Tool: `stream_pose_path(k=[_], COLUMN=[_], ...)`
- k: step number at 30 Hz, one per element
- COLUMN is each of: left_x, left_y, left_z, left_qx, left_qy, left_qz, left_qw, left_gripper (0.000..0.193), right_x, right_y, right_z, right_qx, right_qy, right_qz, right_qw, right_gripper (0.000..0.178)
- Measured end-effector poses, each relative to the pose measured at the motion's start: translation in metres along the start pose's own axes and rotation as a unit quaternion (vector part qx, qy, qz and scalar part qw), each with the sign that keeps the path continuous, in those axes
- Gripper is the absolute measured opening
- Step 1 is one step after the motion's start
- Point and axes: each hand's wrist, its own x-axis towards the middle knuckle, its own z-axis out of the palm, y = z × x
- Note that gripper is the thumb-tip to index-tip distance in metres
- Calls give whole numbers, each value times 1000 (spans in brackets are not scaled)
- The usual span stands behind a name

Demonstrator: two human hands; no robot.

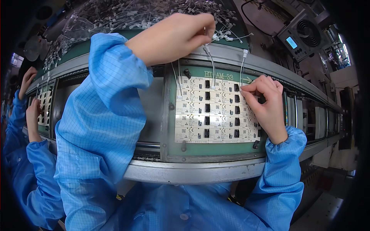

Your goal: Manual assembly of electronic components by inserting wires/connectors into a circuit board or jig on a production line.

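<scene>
My left hand [175,40] is raised over the far rail, thumb and fingers pinched together; what they hold is hidden. Just below its fingertips, a white cable [211,61] runs from the rail down to the panel of white circuit boards [210,111]. My right hand [266,98] is closed in a pinch at the panel's upper right, on the lower end of another white cable [243,66]. That cable's upper connector rests against the rail. The boards sit in rows, with black components, on a green fixture plate [200,148]. More thin cables [178,75] hang at the panel's upper left.
A large heap of white connector cables [154,17] lies on the green surface beyond the metal rail [227,50]. Another rail [192,171] runs along the near side. At far right stands a fan unit [304,34] with a lit display. A co-worker's hands [32,115] work over another panel at left.
</scene>
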Motion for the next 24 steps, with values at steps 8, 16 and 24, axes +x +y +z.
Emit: stream_pose_path(k=[8,16,24], left_x=[-26,-117,-106], left_y=[29,86,92], left_z=[-19,9,3], left_qx=[-319,139,150], left_qy=[176,130,195], left_qz=[-75,-35,-58], left_qw=[928,981,968], left_gripper=[18,24,25], right_x=[1,-34,-74], right_y=[-11,11,54], right_z=[-8,-46,-43], right_qx=[-88,-51,140], right_qy=[10,15,-66], right_qz=[-88,60,220], right_qw=[992,997,963], right_gripper=[6,29,16])
